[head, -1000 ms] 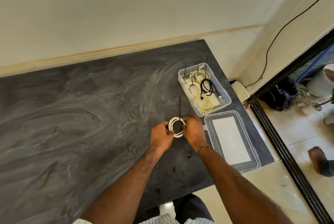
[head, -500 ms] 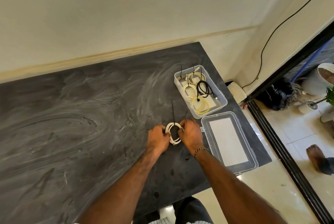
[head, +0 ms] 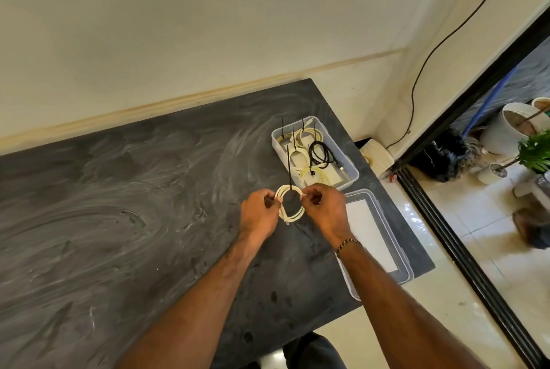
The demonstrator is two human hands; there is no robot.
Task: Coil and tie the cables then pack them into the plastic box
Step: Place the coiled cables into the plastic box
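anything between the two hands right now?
Yes. In the head view, the white coiled cable spans the gap between the left hand and right hand, each pinching one side. A black zip tie sticks up from its top.

box lid (head: 398, 252) partly under right forearm, zip-tie (head: 289, 166) lock too small

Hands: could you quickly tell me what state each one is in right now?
Left hand: pinches the white cable coil.
Right hand: pinches the same coil's other side.
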